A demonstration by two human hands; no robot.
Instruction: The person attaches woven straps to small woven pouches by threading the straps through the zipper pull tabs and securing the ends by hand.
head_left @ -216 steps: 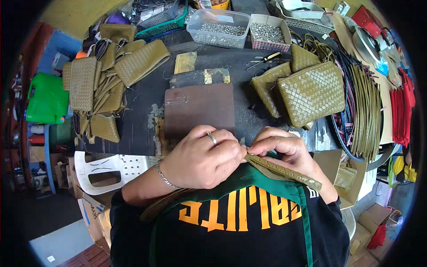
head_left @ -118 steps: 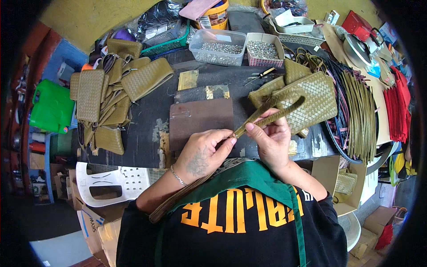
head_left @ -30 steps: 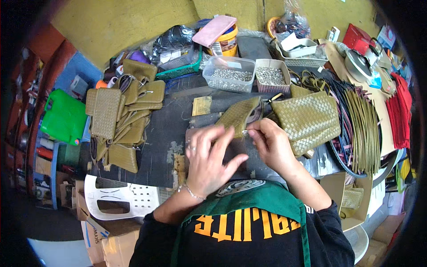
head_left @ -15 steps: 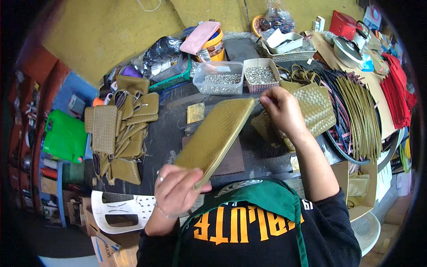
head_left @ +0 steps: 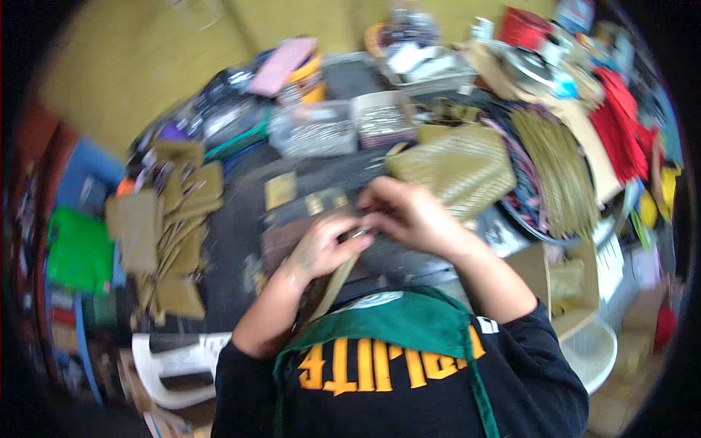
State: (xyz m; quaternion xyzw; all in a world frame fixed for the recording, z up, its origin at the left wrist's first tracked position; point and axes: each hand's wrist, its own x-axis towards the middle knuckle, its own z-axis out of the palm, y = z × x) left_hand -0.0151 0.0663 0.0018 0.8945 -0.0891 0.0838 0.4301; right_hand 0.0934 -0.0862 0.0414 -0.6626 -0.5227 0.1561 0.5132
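Strap (head_left: pixel 332 285), olive, runs from my chest up to both hands over the dark mat (head_left: pixel 241 226); I see my left hand (head_left: pixel 321 248) and right hand (head_left: pixel 409 215) pinching its top end together, fingertips touching. Woven bag (head_left: pixel 460 164) lies just beyond the right hand; picture blurred

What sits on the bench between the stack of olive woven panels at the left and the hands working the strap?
In the head view, a small tan square piece and a dark brown mat lie between the panels and the left hand.
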